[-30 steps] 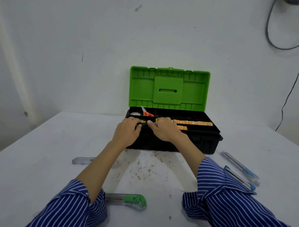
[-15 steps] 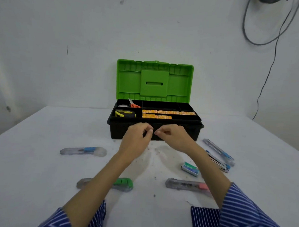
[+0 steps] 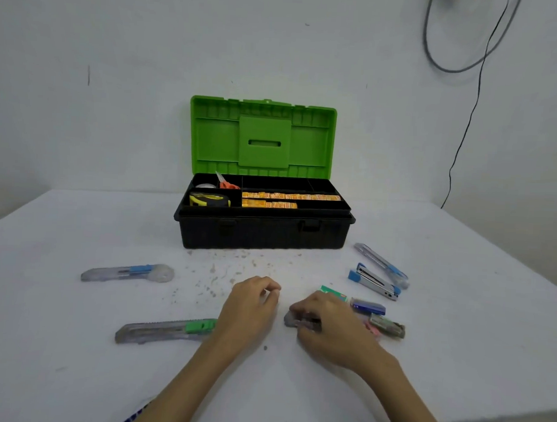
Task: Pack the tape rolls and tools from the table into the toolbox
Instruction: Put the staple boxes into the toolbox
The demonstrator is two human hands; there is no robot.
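Note:
The black toolbox (image 3: pixel 263 232) stands open at the back of the table, its green lid (image 3: pixel 264 137) upright. Its tray holds a yellow tape measure (image 3: pixel 209 200), orange-handled scissors (image 3: pixel 227 183), a tape roll (image 3: pixel 205 186) and rows of orange boxes (image 3: pixel 290 197). My right hand (image 3: pixel 328 323) lies on the table in front of the box, fingers curled round a grey utility knife with a pink slider (image 3: pixel 291 320); most of the knife is hidden under the hand. My left hand (image 3: pixel 250 305) hovers just left of it, fingers loosely curled, holding nothing.
A green-slider knife (image 3: pixel 166 329) and a blue-slider knife (image 3: pixel 127 272) lie at the left. At the right lie another blue knife (image 3: pixel 380 264), a blue stapler (image 3: pixel 374 281), a green box (image 3: pixel 332 291), a blue box (image 3: pixel 368 307) and a grey-green box (image 3: pixel 388 325).
Both hands have drawn back from the toolbox tray to the near table. My right hand has come down onto the pink-slider knife and closed round it.

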